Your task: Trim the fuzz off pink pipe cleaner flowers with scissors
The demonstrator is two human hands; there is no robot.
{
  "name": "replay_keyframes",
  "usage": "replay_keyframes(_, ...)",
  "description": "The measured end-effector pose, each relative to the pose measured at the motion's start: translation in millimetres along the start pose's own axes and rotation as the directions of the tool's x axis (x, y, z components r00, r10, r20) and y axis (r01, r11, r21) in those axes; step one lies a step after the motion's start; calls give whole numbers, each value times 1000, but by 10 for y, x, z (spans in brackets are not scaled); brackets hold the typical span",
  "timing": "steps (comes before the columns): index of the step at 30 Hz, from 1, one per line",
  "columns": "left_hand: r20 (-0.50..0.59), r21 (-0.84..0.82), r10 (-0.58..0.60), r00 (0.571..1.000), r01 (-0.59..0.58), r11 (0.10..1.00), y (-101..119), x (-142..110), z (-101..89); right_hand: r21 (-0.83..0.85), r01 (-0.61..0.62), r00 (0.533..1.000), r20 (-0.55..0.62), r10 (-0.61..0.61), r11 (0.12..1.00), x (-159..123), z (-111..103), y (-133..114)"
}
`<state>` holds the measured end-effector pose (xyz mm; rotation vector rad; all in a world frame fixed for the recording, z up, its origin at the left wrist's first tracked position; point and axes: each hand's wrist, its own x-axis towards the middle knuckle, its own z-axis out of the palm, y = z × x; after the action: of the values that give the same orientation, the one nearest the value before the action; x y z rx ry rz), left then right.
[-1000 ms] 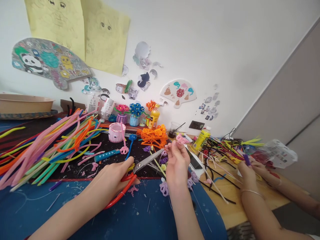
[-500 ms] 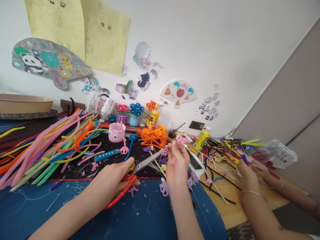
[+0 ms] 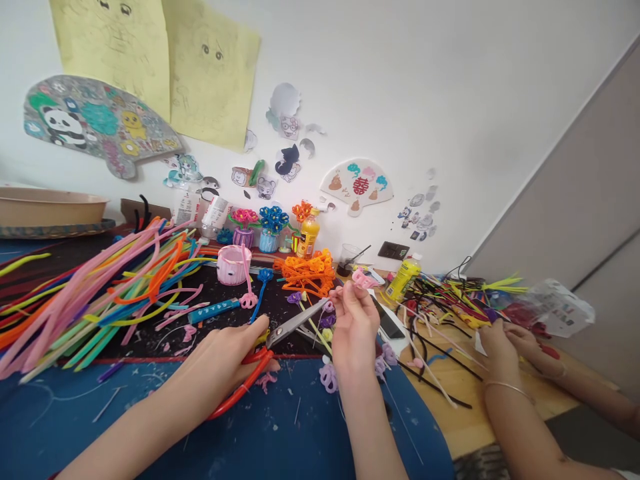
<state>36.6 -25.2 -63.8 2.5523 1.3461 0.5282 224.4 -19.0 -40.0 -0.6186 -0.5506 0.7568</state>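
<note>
My left hand (image 3: 227,360) is wrapped round the red handles of a pair of scissors (image 3: 293,323), blades pointing up and right. My right hand (image 3: 353,323) pinches a small pink pipe-cleaner flower (image 3: 363,277) held upright, just beyond the blade tips. Small purple pipe-cleaner pieces (image 3: 330,377) lie on the blue mat under my right wrist.
A big heap of coloured pipe cleaners (image 3: 95,293) lies at left, an orange bundle (image 3: 307,270) and a pink cup (image 3: 233,263) behind. At right another person's hands (image 3: 505,343) work among black and yellow stems. A phone (image 3: 387,323) and yellow bottle (image 3: 403,279) are nearby.
My hands and the scissors have stayed put. The other person's hands at right have shifted slightly, and the purple piece they held up no longer shows.
</note>
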Motion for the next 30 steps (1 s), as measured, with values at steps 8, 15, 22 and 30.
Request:
replay_keyframes(8, -26, -19, -41, 999, 40, 999, 12, 2, -2, 17, 7, 999, -32, -6, 1000, 19, -27, 22)
replay_keyframes(15, -133, -134, -187, 973, 170, 976, 6, 24, -37, -2, -60, 998, -28, 60, 998, 6, -9, 13)
replay_keyframes(22, -86, -160, -304, 949, 288, 944, 100, -13, -181, -8, -114, 993, 27, 114, 993, -2, -4, 19)
replay_keyframes(30, -286, 153, -190, 939, 240, 959, -2, -11, -162, 19, -154, 985, 79, 152, 988, -2, 1, 14)
